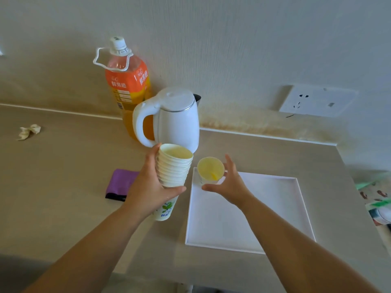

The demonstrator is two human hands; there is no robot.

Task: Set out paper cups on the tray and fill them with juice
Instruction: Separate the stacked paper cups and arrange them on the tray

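My left hand (150,187) grips a tilted stack of white paper cups (173,168), held above the counter just left of the tray. A single paper cup (210,170) stands upright at the far left corner of the white square tray (275,218). My right hand (229,182) is wrapped loosely around that cup's right side, fingers spread; whether it still touches the cup is unclear. The cup looks empty inside. A large bottle of orange juice (127,81) with a white cap stands at the back by the wall, partly hidden behind a kettle.
A white electric kettle (173,119) stands directly behind the cups. A purple packet (121,183) lies left of my left hand, a crumpled tissue (29,131) at far left. A wall socket (315,101) is at the back right. Clutter sits past the counter's right edge (378,199).
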